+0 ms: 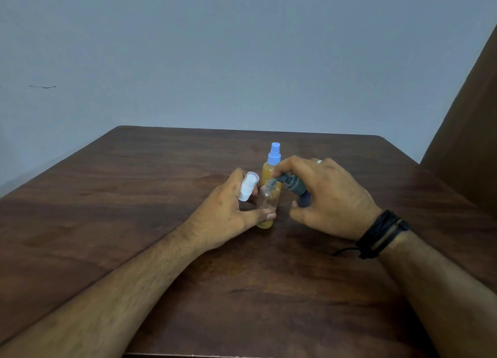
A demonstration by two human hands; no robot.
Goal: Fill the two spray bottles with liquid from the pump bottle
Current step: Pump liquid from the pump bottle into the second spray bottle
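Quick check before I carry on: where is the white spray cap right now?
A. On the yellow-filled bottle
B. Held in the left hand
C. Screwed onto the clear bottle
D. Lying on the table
B: the white spray cap sits among the left hand's fingers, off the open clear bottle which that hand also steadies.

Left hand (228, 209) fingers curled in a grip, right hand (325, 196) arched — forearms converging inward

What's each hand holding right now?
Left hand: closed on the clear spray bottle and its white cap.
Right hand: closed on the grey pump head.
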